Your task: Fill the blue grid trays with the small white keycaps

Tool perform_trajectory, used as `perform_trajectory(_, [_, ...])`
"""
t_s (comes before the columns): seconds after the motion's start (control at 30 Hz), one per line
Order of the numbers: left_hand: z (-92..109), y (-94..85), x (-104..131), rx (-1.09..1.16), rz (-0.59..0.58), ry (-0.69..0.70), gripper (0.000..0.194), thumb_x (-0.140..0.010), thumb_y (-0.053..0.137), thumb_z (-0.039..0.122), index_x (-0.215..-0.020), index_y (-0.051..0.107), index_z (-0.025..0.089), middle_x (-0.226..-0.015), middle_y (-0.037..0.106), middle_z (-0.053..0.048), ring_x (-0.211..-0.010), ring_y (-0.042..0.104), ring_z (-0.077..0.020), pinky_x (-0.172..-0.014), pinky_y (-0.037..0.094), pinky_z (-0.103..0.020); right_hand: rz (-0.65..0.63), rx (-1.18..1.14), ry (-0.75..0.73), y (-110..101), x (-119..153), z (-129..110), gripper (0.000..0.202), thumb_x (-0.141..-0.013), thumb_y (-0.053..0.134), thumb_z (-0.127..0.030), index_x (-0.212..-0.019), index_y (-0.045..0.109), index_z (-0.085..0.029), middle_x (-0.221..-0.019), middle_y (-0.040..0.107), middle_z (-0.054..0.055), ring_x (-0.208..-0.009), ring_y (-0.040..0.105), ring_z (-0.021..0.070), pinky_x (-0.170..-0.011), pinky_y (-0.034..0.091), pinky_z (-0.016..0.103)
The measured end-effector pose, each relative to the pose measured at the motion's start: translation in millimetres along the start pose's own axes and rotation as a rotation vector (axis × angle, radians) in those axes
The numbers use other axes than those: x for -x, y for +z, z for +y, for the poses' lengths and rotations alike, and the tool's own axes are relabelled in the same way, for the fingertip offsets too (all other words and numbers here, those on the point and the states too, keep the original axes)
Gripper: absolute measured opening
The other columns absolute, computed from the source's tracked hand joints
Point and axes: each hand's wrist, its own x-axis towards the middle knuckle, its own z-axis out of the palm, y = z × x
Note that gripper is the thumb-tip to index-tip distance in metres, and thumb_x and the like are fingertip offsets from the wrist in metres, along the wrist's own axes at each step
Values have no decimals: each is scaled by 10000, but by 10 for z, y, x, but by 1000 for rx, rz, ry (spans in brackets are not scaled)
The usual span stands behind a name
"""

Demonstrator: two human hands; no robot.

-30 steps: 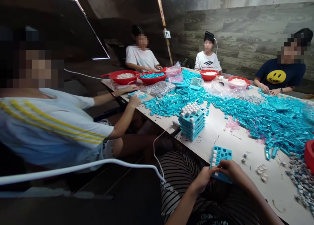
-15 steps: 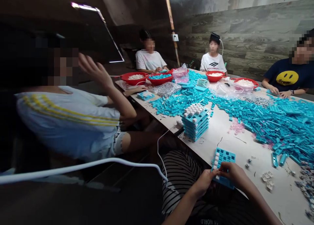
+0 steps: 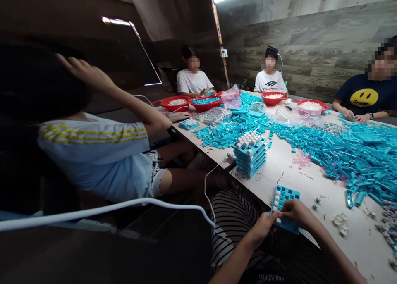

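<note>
At the table's near edge, a blue panel (image 3: pixel 287 194) with a grid of square holes lies tilted, partly over my lap. White keycap-like cubes (image 3: pixel 276 199) fill part of its left column. My left hand (image 3: pixel 262 227) grips the panel's left edge, thumb on top. Over the panel, the fingers of my right hand (image 3: pixel 297 213) are pinched together by a white cube low in that column; whatever they hold is hidden. Beyond stands a stack of similar blue panels (image 3: pixel 250 162), white cubes set in the top one.
Heaps of blue plastic pieces (image 3: pixel 328 151) cover much of the table. Red bowls (image 3: pixel 274 100) hold white pieces; another holds blue ones. Small white pieces (image 3: pixel 341 224) lie right of my hands. A white cable (image 3: pixel 139 202) crosses in front. A co-worker (image 3: pixel 102 147) sits close on my left.
The view has shifted slightly. The co-worker on the left has leaned and moved a raised hand onto their head. My hands stay at the panel, with little change in their grip.
</note>
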Motion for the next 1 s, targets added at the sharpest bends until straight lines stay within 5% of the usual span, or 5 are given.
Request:
perform_trajectory(0.37, [158,23,-19,-3,53,-172,507,-688,577,575,-922,688,138,-729,635,-25,-653,539,-125,-587,375,-228,178,-3,-146,65,89,141,348,-761,554,-502,-892,646,-193,-633,589,4,-609,525,146,-551,367,232])
perform_trajectory(0.6, [179,43,-32,-83,75,-186,515,-660,610,583,-837,678,105,-672,652,-54,-496,546,-123,-443,304,-217,409,-666,-74,2,172,219,500,-759,466,-639,-783,590,-156,-471,397,-42,-415,376,101,-416,292,232])
perform_trajectory(0.77, [261,71,13,-106,82,-210,416,-686,609,518,-722,640,105,-553,599,-27,-410,502,-92,-372,214,-201,488,-1014,-34,-35,298,182,380,-716,589,-547,-750,529,-173,-563,400,-47,-411,332,65,-392,208,210])
perform_trajectory(0.87, [302,83,38,-111,70,-197,397,-686,608,503,-704,628,107,-514,572,-13,-402,491,-85,-368,203,-199,490,-820,7,-48,389,219,400,-716,574,-575,-776,543,-181,-540,448,-30,-401,371,87,-393,246,225])
perform_trajectory(1.0, [286,72,21,-64,65,-172,398,-646,628,515,-681,603,119,-538,571,-7,-416,507,-87,-367,200,-199,670,-49,39,-109,526,388,417,-823,410,-566,-921,615,-215,-607,602,45,-540,565,189,-502,374,272])
